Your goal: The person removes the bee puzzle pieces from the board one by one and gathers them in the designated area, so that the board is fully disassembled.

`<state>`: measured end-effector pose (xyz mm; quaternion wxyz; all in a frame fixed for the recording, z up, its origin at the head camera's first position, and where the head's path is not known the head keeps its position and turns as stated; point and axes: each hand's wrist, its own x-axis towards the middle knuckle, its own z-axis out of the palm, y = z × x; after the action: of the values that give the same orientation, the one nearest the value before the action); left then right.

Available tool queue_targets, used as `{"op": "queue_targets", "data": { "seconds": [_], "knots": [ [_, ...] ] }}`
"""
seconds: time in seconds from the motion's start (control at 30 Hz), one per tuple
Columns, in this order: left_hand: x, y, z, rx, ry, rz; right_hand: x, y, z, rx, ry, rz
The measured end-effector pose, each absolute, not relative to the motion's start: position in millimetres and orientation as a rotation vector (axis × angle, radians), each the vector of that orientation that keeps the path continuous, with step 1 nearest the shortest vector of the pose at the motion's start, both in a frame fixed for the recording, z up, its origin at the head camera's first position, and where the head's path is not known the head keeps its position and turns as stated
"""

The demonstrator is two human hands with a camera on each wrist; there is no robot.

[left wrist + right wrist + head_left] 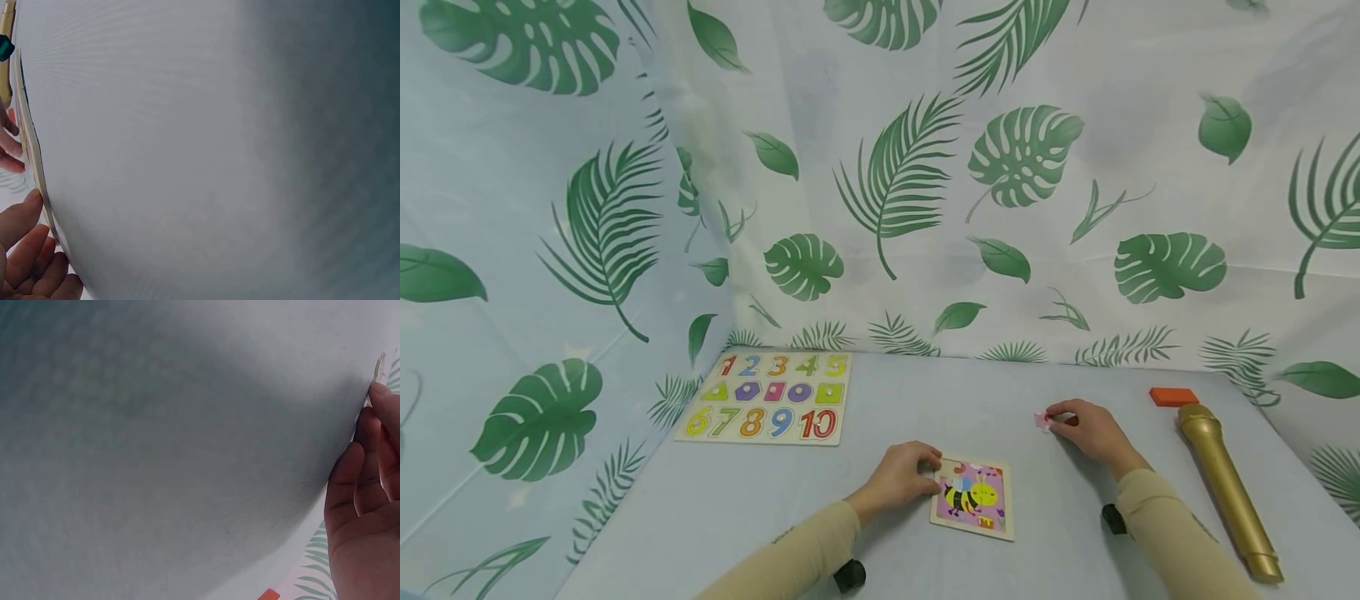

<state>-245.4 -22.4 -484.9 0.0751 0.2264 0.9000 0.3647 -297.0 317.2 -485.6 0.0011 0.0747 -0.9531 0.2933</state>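
A small square bee jigsaw puzzle point(973, 498) in a pale wooden frame lies on the table in front of the person. Its upper left corner shows bare wood. The left hand point(901, 477) holds the frame by its left side, thumb near the middle and fingers at the upper corner. In the left wrist view the thumb point(25, 215) meets the frame's edge. Farther right, the right hand point(1093, 432) pinches a small pink puzzle piece point(1042, 420) between thumb and fingertips, close over the table. The right wrist view shows that piece point(379, 365) edge-on.
At the back left lies a wooden number-and-shape board point(763, 401). A gold microphone point(1228, 492) lies along the right side, with an orange block point(1173, 397) just beyond its head. Leaf-patterned cloth point(910, 250) walls off the back and left.
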Motion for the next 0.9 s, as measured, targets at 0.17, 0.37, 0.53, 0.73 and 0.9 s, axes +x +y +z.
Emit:
{"op": "queue_targets", "data": {
  "seconds": [0.17, 0.37, 0.53, 0.73, 0.9],
  "knots": [
    [-246, -23, -485, 0.697, 2.702, 1.097, -297, 317, -485, 0.228, -2.996, 0.929],
    [-247, -23, -487, 0.711, 2.702, 1.096, -296, 305, -481, 0.214, -2.982, 0.912],
    [-247, -24, -488, 0.708, 2.704, 1.096, -288, 273, -474, 0.273, -2.983, 0.943],
    [-246, -25, -486, 0.725, 2.707, 1.079, -267, 229, -469, 0.473, -3.049, 1.071],
    [-247, -22, -487, 0.761, 2.702, 1.035, -247, 210, -464, 0.451, -3.140, 1.127]
  ]
}}
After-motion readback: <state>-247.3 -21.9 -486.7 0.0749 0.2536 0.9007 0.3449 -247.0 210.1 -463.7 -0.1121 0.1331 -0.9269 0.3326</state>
